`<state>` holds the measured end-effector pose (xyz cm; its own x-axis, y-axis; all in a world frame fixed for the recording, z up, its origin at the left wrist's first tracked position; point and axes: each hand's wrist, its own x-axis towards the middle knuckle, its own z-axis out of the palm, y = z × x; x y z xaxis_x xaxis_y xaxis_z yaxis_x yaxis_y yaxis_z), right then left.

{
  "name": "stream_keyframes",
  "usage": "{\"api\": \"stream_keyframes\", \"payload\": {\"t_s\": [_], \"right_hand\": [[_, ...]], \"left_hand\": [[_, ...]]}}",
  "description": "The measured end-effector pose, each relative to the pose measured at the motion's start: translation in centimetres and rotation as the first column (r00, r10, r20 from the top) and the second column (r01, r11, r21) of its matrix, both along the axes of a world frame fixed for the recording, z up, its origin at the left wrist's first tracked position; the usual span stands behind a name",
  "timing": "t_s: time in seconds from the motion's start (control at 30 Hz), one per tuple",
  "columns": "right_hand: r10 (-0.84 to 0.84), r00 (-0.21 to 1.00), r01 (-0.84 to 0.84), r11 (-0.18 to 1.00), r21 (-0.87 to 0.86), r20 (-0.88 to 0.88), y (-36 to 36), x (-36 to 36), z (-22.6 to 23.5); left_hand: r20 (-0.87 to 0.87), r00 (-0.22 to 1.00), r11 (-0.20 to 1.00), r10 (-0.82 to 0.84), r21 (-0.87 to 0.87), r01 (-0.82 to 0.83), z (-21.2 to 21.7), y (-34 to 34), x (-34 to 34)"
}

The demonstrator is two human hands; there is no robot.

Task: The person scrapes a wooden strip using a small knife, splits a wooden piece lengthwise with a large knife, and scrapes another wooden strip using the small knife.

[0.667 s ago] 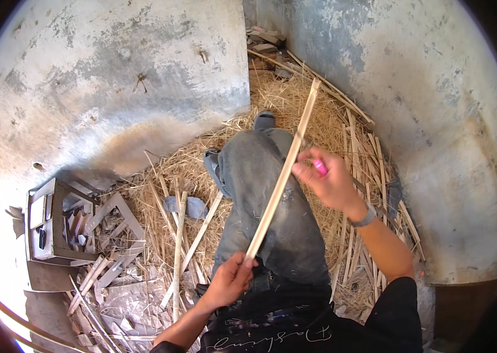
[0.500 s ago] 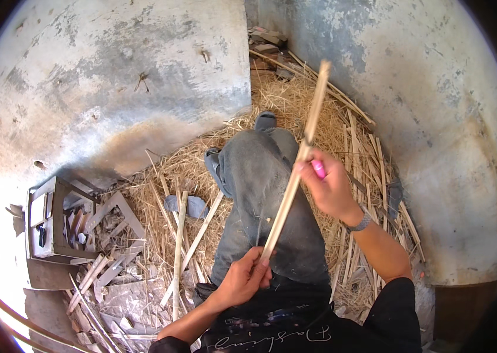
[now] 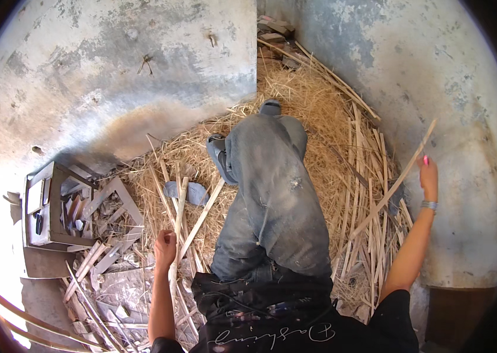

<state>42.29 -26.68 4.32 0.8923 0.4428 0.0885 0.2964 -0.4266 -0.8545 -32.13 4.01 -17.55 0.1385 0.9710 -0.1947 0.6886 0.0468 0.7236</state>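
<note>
Out to the right, my right hand (image 3: 429,178) is closed round a small pink object (image 3: 426,160), its kind hidden by the fingers. A long pale wooden strip (image 3: 394,189) slants just left of its fingertips, over the strips at the right wall; whether the fingers touch it I cannot tell. My left hand (image 3: 165,250) hovers at the left with loosely bent fingers and nothing visible in them. Right beside it a pale upright-lying strip (image 3: 181,209) rests among others, near a flatter slanting strip (image 3: 202,219).
Straw (image 3: 330,135) covers the floor round my bent legs (image 3: 272,182). Several loose strips (image 3: 372,165) lie along the right wall (image 3: 436,76). A broken wooden cabinet (image 3: 63,238) with debris stands at the left. A grey-blue cloth (image 3: 192,193) lies near the strips.
The strip that both hands held across my lap is now at the right. My right hand has swung out right with the pink object. My left hand has let go and moved left.
</note>
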Motion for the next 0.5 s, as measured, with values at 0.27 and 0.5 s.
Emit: {"api": "stream_keyframes", "payload": {"t_s": [0.27, 0.5], "right_hand": [[0.417, 0.824, -0.013, 0.691, 0.723, -0.384, 1.9, -12.9, -2.2], [0.721, 0.248, -0.269, -0.590, 0.761, 0.647, 1.0, -22.7, 13.7]], "left_hand": [[-0.133, 0.986, 0.990, 0.100, -0.089, -0.112, -10.2, -3.0, -3.1], [-0.140, 0.971, 0.975, -0.192, -0.137, 0.173, -14.2, -4.9, 2.7]]}}
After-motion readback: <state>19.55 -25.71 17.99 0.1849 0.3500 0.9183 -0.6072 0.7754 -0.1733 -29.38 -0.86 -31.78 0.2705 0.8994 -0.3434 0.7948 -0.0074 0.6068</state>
